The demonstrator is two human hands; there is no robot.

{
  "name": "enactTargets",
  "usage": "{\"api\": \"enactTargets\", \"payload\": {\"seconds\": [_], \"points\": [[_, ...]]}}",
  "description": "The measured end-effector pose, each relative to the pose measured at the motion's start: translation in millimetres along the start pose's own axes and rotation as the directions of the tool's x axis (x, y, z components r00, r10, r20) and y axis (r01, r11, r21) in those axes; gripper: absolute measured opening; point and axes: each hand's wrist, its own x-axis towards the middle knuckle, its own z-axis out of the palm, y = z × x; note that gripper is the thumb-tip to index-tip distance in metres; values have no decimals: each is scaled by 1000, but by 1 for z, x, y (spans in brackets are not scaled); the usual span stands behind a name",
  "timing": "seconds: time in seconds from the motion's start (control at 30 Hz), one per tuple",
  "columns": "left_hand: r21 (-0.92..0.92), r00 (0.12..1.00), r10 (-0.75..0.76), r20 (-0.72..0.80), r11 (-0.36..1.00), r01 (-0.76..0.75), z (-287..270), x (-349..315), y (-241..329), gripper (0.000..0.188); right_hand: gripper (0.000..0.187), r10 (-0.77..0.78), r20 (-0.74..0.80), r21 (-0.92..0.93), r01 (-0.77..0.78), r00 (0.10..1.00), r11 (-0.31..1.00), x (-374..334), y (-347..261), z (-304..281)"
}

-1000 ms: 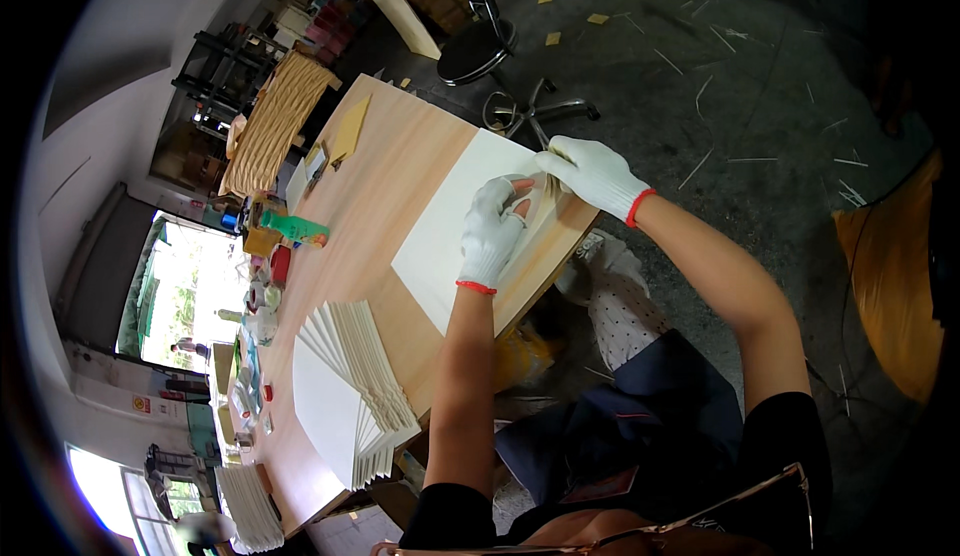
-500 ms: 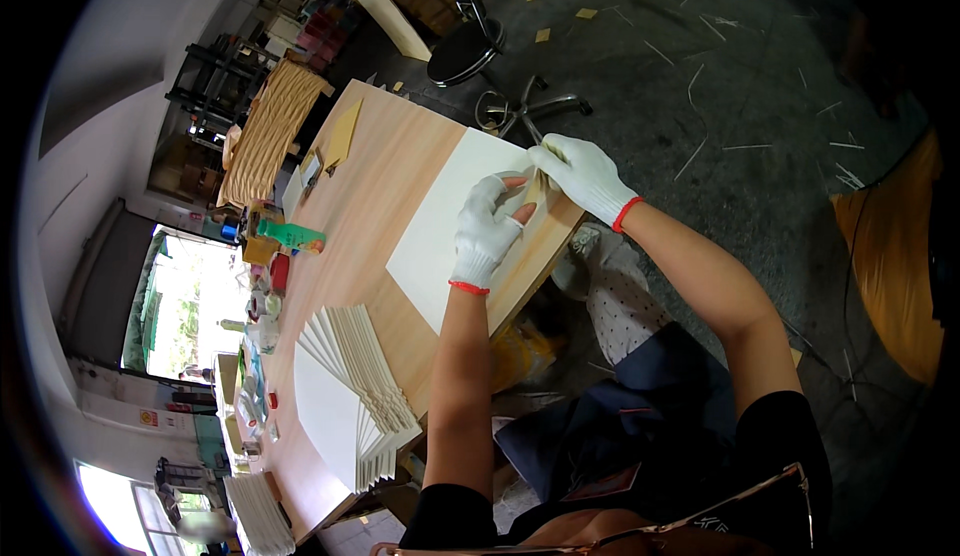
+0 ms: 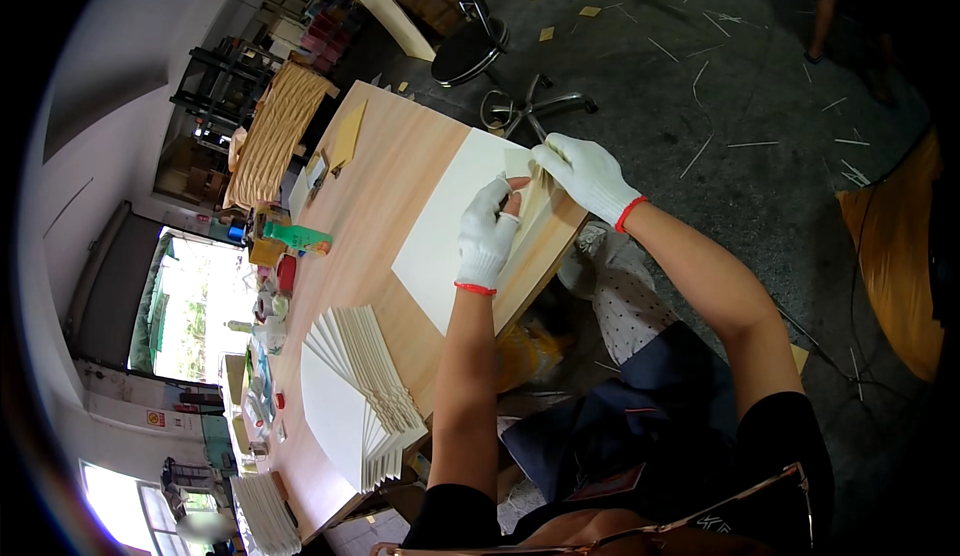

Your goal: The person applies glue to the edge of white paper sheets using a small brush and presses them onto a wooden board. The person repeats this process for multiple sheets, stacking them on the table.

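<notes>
A white board lies on the wood-toned table, close to its right edge. Over the board is my left hand, in a white knitted glove with a red cuff and bare fingertips. Its fingers are curled, with thumb and fingertips near each other; whatever they may hold is too small to make out. My right hand, gloved the same way, is closed at the board's far right edge. Its fingers press on a small yellowish sheet, partly hidden by the glove.
A fanned stack of white boards sits nearer on the table. A green bottle and assorted small items line its left side. Beyond the table stands a black swivel chair. Thin white strips litter the floor; a person's leg shows far right.
My left hand's thumb and fingers have drawn closer together. My right hand stays at the board's edge, and the yellowish sheet has shifted slightly. A person's leg has come into view far right.
</notes>
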Motion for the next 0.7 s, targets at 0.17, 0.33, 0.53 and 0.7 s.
{"api": "enactTargets", "payload": {"seconds": [0.17, 0.33, 0.53, 0.7], "points": [[125, 992, -122, 39, 985, 117, 3, 0, 10, 33, 45, -5, -8, 52, 6, 1000, 999, -1, 3, 1], [56, 999, -45, 24, 997, 44, 4, 1, 8, 34, 45, -5, -14, 63, 6, 1000, 998, -2, 6, 1], [396, 971, 234, -37, 896, -201, 10, -5, 23, 37, 46, 32, -5, 118, -31, 999, 993, -4, 4, -2], [280, 985, 124, -122, 956, -86, 12, -6, 24, 36, 43, 59, -205, 128, -33, 977, 991, -15, 6, -4]]}}
